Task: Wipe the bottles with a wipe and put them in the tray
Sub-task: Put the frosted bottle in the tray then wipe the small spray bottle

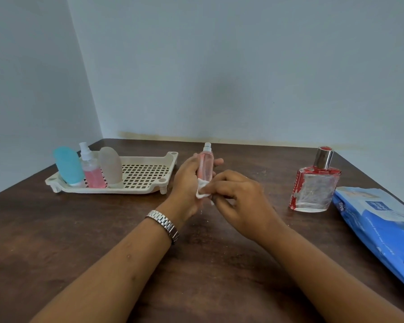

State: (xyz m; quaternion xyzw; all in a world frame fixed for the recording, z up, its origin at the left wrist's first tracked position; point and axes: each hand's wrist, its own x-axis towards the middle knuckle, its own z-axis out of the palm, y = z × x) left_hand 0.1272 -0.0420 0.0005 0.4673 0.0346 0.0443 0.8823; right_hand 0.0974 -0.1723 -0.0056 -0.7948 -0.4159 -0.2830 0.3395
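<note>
- The left hand (pixel 187 180), a metal watch (pixel 163 223) on its wrist, has its fingers wrapped around a slim pink spray bottle (pixel 206 165), held upright above the middle of the dark wooden bench (pixel 103 241).
- The right hand (pixel 240 201) pinches a small white wipe (pixel 202 190) in closed fingers and presses it against the lower end of that bottle.
- The cream slotted tray (pixel 147 173) sits to the left, well back from the near edge of the bench and close to the corner where the two walls meet; its right half is bare grid.
- Three bottles stand in the tray's left end, touching side by side: a teal squeeze bottle (pixel 68 166), a pink spray bottle with a white pump (pixel 91 171) and a greyish squeeze bottle (pixel 110 167).
- One square glass bottle with red trim and a silver cap (pixel 314 186) stands on the bench to the right, apart from the hands.
- One blue pack of wipes (pixel 380 227) lies just beside it, running off the right side of the view.
- Five bottles in all: three in the tray, one in hand, one on the bench.
- The bench between the forearms and towards the near edge is open, as is the strip between the tray and the hands.
</note>
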